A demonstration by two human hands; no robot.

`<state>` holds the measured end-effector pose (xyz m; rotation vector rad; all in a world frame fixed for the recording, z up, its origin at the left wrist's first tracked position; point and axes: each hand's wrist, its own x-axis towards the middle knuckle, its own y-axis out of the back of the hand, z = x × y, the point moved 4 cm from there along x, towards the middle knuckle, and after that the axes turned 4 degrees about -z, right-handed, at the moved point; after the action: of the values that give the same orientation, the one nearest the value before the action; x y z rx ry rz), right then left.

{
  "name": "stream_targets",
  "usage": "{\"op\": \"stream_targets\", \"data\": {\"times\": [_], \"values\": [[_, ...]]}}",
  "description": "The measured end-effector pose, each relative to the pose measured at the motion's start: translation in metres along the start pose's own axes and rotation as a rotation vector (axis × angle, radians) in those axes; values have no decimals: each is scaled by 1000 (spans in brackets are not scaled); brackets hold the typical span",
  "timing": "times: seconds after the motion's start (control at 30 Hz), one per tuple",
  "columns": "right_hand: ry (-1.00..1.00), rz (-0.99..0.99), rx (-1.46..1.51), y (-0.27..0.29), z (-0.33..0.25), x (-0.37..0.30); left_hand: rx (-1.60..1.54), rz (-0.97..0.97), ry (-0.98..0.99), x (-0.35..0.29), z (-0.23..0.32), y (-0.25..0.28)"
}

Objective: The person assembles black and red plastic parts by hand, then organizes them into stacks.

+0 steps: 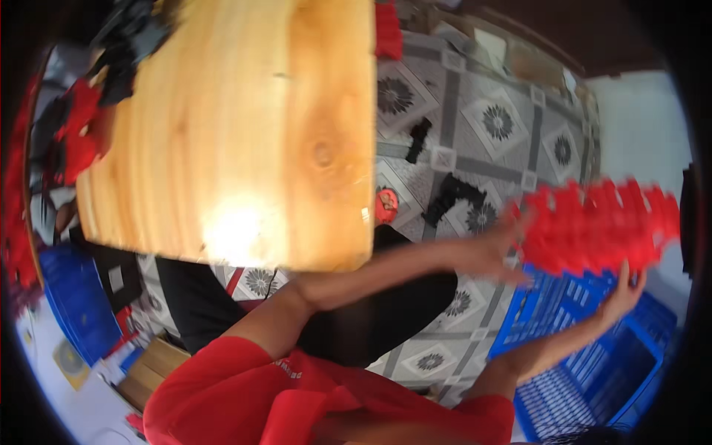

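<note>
A long bundle of red ridged pieces (601,226), seemingly nested together, is held up at the right above a blue plastic crate (549,393). At its left end is my left hand (489,248), blurred, with fingers and thumb cupped around that end. My right hand (625,291) grips the bundle's lower edge from below, fingertips against the red. What exactly the pieces are I cannot make out.
A pale wooden tabletop (245,133) stands to the left, with red and black items (81,130) heaped beside its left edge. Black pieces (452,199) and a round red item (386,205) lie on the patterned tile floor (493,122). A blue container (78,304) stands at lower left.
</note>
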<state>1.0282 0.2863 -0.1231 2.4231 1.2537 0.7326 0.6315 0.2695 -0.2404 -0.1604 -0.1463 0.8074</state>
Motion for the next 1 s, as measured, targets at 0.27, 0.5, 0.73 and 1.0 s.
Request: {"op": "stream_targets", "data": {"times": [0.27,0.5,0.73,1.0], "values": [[-104,-347,405,-96,-173,-118,593,552,-566,-181,185,-31],[279,-627,304,-300,-295,-238,905,1275,-116,-343,249,188],[381,-688,136,-326,-339,-275,1576,1218,269,-354,267,242],[107,-625,368,-327,-315,-262,1882,679,-57,-248,212,157]]}}
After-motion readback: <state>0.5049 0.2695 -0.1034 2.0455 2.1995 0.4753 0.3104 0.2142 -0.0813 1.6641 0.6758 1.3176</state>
